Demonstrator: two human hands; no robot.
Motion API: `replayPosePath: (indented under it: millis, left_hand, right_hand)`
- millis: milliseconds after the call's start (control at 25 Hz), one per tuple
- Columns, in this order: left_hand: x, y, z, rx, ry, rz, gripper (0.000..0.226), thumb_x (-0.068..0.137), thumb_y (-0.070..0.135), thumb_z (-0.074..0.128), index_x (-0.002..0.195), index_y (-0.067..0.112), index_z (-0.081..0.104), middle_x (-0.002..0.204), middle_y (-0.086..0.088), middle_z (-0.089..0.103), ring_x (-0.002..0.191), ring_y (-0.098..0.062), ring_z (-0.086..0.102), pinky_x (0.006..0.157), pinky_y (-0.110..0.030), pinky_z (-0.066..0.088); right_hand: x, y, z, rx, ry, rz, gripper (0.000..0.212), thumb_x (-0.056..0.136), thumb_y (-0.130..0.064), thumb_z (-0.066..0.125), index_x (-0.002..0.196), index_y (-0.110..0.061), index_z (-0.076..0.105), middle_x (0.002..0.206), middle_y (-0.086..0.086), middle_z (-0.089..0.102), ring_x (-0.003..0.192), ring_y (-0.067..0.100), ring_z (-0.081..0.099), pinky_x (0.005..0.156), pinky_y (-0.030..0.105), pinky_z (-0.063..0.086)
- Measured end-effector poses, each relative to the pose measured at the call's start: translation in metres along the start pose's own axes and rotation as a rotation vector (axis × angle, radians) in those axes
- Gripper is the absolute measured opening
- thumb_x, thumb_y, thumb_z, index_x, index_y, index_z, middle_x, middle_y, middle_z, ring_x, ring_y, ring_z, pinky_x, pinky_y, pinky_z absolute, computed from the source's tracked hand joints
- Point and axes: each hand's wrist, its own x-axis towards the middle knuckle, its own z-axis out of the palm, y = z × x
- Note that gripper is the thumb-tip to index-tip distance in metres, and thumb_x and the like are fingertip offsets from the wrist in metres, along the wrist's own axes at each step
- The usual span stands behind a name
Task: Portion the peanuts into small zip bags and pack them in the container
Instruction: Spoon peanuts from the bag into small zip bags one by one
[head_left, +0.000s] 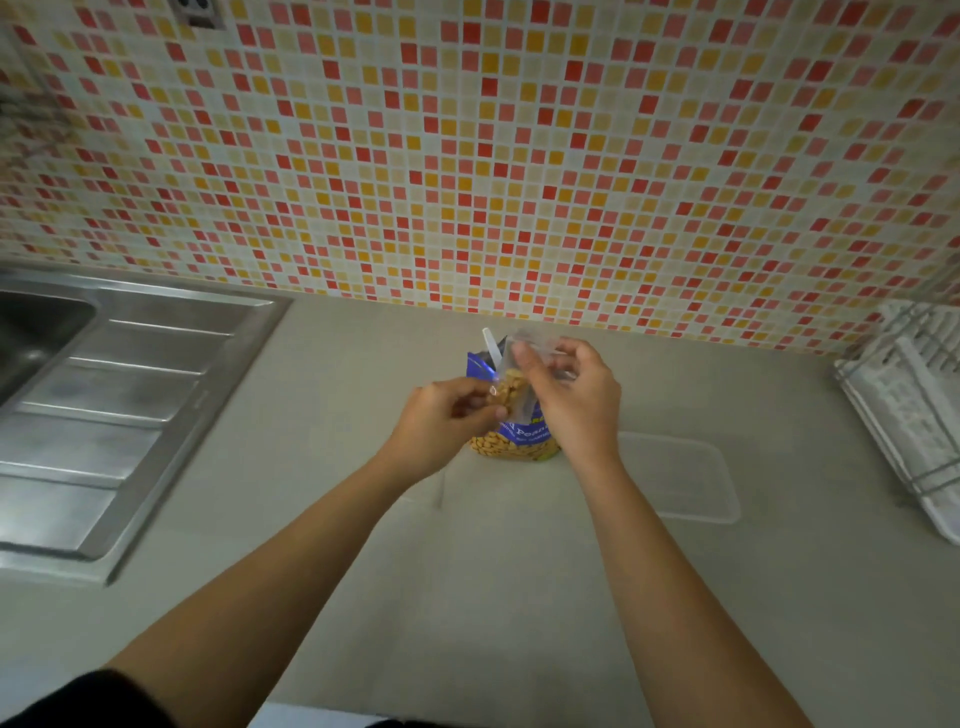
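– Forearms (291, 566) out: our left hand (441, 421) pinches the zip bag (506, 389) at its filled bottom, our right hand (566, 395) its mouth, before the peanut packet (519, 441).
– We should zip it end to end; the container (680, 478) lies beside our right wrist.

One wide-angle head-worn view faces forward and down along both forearms. The left hand (436, 422) and right hand (576, 397) lie near frame centre, fairly close. The tiled wall (467, 156) fills the frame beyond the hands; sink (130, 364) far left of them, dish rack (906, 415) far right.
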Motion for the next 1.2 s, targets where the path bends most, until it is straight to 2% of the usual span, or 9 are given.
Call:
replayPosePath:
  millis: [80,160,360,480,640,800,920,1040,1200]
  left_hand:
    - [-0.014,-0.021,0.001,-0.165,-0.016,-0.12,0.02,0.084,0.004,0.064,0.104,0.001,0.066,0.08,-0.011,0.068,0.068,-0.009,0.067,0.073,-0.024,0.057]
    - [-0.031,-0.046,0.005,-0.238,-0.065,-0.218,0.019,0.087,0.003,0.06,0.104,0.002,0.066,0.079,-0.006,0.066,0.064,-0.003,0.064,0.07,-0.016,0.054]
    - [-0.057,-0.114,0.029,-0.276,0.021,-0.523,0.014,0.087,0.005,0.061,0.099,0.001,0.066,0.077,-0.009,0.065,0.06,-0.006,0.064,0.072,-0.021,0.054]
    - [-0.06,-0.133,0.042,-0.134,0.168,-0.603,0.005,0.083,0.011,0.066,0.085,0.007,0.065,0.072,-0.01,0.069,0.054,-0.01,0.064,0.066,-0.025,0.055]
    - [-0.061,-0.141,0.048,0.246,0.25,-0.542,0.014,0.083,0.023,0.065,0.08,0.009,0.065,0.072,-0.005,0.072,0.061,-0.013,0.061,0.056,-0.017,0.042]
    - [-0.064,-0.142,0.049,0.395,0.235,-0.428,0.025,0.085,0.032,0.062,0.089,0.007,0.065,0.082,-0.01,0.072,0.08,-0.027,0.066,0.073,-0.032,0.049]
    - [-0.063,-0.135,0.04,0.57,0.241,-0.389,0.035,0.088,0.037,0.057,0.101,0.006,0.062,0.089,-0.013,0.068,0.084,-0.032,0.063,0.075,-0.037,0.048]
    - [-0.043,-0.138,0.013,0.564,0.339,-0.261,0.021,0.089,0.021,0.057,0.1,0.006,0.064,0.095,-0.015,0.064,0.081,-0.034,0.063,0.073,-0.037,0.047]
    - [0.011,-0.15,-0.025,0.691,0.205,-0.145,0.034,0.087,0.015,0.061,0.12,0.012,0.061,0.123,-0.012,0.056,0.11,-0.032,0.053,0.093,-0.037,0.042]
  right_hand:
    - [-0.008,0.02,0.001,0.034,-0.11,-0.002,0.017,0.081,-0.036,0.068,0.09,-0.024,0.06,0.079,-0.011,0.064,0.071,-0.002,0.06,0.066,0.008,0.047]
    - [-0.018,0.048,0.004,0.08,-0.186,0.045,0.006,0.084,-0.024,0.067,0.082,-0.024,0.061,0.075,-0.006,0.066,0.063,0.002,0.061,0.069,0.024,0.052]
    - [-0.038,0.137,0.034,-0.059,-0.267,0.335,0.015,0.078,-0.026,0.073,0.069,-0.023,0.061,0.073,0.006,0.069,0.06,0.014,0.061,0.075,0.046,0.054]
    - [-0.041,0.161,0.05,-0.147,-0.229,0.341,0.015,0.075,-0.025,0.076,0.072,-0.015,0.065,0.075,0.01,0.07,0.065,0.022,0.064,0.074,0.043,0.056]
    - [-0.04,0.171,0.062,-0.224,-0.247,0.316,0.019,0.076,-0.021,0.075,0.082,-0.004,0.068,0.082,0.016,0.072,0.066,0.02,0.062,0.064,0.027,0.047]
    - [-0.041,0.174,0.062,-0.317,-0.238,0.286,0.03,0.077,-0.027,0.074,0.096,-0.004,0.067,0.088,0.01,0.072,0.08,0.022,0.066,0.069,0.023,0.042]
    - [-0.041,0.175,0.053,-0.39,-0.211,0.229,0.038,0.079,-0.034,0.07,0.104,-0.005,0.065,0.092,0.01,0.07,0.087,0.024,0.065,0.079,0.028,0.047]
    - [-0.054,0.186,0.038,-0.492,-0.2,0.02,0.032,0.086,-0.029,0.06,0.105,-0.004,0.064,0.102,0.014,0.066,0.096,0.031,0.062,0.087,0.031,0.042]
    - [-0.082,0.21,0.028,-0.752,-0.286,-0.209,0.054,0.088,-0.04,0.04,0.123,-0.003,0.057,0.129,0.014,0.058,0.123,0.032,0.052,0.102,0.039,0.041]
